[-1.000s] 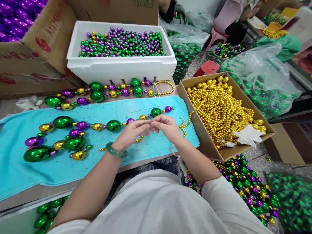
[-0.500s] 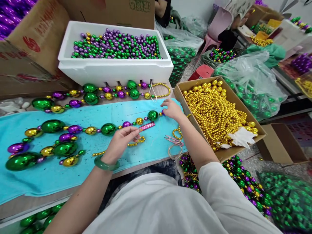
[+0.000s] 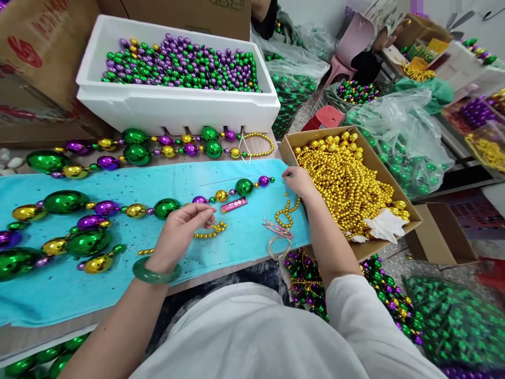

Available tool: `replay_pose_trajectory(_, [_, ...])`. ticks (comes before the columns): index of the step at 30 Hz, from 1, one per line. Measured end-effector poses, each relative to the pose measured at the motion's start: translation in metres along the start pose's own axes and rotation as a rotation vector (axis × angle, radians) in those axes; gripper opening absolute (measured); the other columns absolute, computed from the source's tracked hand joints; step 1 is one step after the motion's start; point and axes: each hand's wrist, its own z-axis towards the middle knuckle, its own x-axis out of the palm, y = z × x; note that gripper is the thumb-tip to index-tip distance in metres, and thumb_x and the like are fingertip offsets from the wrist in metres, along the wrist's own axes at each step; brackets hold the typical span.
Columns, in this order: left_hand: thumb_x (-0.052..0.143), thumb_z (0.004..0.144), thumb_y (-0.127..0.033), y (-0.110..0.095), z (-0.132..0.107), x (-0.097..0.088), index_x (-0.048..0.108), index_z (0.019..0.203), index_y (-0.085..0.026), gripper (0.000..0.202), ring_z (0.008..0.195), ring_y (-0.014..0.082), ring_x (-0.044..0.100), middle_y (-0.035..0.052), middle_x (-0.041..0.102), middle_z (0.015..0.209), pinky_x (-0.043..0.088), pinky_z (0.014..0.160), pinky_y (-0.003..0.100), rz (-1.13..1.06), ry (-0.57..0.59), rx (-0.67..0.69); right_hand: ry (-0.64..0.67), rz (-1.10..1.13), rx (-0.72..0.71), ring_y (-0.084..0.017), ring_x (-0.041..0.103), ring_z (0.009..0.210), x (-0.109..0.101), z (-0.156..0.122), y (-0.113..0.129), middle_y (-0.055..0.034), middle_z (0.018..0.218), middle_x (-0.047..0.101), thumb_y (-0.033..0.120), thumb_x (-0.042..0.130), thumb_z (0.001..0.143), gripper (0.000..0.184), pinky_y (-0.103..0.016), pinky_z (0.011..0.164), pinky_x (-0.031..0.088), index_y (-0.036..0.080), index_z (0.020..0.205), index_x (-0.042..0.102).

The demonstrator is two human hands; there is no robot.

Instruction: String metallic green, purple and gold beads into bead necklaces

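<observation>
A bead strand of green, purple and gold balls curves over the blue cloth [image 3: 130, 289], its end marked by a small green bead [image 3: 272, 179] after a purple bead [image 3: 263, 181]. Beyond that end, my right hand [image 3: 300, 181] pinches what looks like a thin clear thread. My left hand [image 3: 183, 229], a green bangle [image 3: 157, 271] on its wrist, has thumb and forefinger pressed together; what they hold is too small to make out. Beside its fingertips lies a small pink packet [image 3: 234, 205]. Pink-handled snips [image 3: 278, 229] and a gold bead string [image 3: 287, 216] lie below my right hand.
A white foam box [image 3: 177, 105] of small beads stands behind a finished-looking strand [image 3: 134, 154]. To the right is a carton [image 3: 410, 226] full of gold beads. Bagged green beads [image 3: 453, 310] lie on the floor. Another person's arm [image 3: 261, 10] shows at the back.
My right hand has moved right, off the strand's end, uncovering the purple and small green beads. My left hand has drawn slightly left from the pink packet. The whole view has shifted a little.
</observation>
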Motion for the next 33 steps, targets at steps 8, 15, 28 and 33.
replay_pose_trajectory(8, [0.071,0.073,-0.041,0.012,-0.018,0.035,0.068,0.079,-0.016,0.026,0.065,0.0128,0.058,0.0022,0.064,0.069,0.049,0.065,0.027,-0.086,0.073,0.062,0.126,-0.077,0.078,-0.020,0.066,0.072,0.011,0.017,0.023,-0.0168,0.089,0.073,0.018,0.063,0.081,0.017,-0.030,0.068,0.047,0.009,0.090,0.074])
replay_pose_trajectory(15, [0.065,0.080,-0.034,0.037,-0.018,0.039,0.069,0.083,-0.015,0.019,0.065,0.0111,0.055,0.0049,0.065,0.074,0.045,0.063,0.026,-0.103,0.128,0.159,0.404,-0.136,0.043,-0.009,0.055,0.048,0.001,0.035,0.013,-0.0140,0.067,0.069,0.013,0.070,0.076,0.015,-0.033,0.056,0.039,0.021,0.063,0.067])
replay_pose_trajectory(28, [0.073,0.069,-0.051,0.017,-0.024,0.003,0.069,0.079,-0.018,0.034,0.068,0.0162,0.061,0.0020,0.067,0.070,0.053,0.069,0.029,-0.033,-0.018,0.080,0.535,-0.152,-0.273,-0.020,0.067,0.084,-0.071,-0.037,0.028,-0.0063,0.105,0.074,0.012,0.069,0.065,0.046,-0.029,0.074,0.053,0.022,0.109,0.074])
replay_pose_trajectory(33, [0.075,0.068,-0.050,0.010,-0.023,0.000,0.069,0.079,-0.019,0.033,0.068,0.0157,0.062,0.0012,0.068,0.070,0.054,0.070,0.029,-0.015,-0.075,0.095,0.178,0.064,-0.113,-0.014,0.060,0.065,-0.070,-0.003,0.019,-0.0056,0.076,0.071,0.016,0.060,0.076,0.017,-0.027,0.063,0.048,0.013,0.086,0.074])
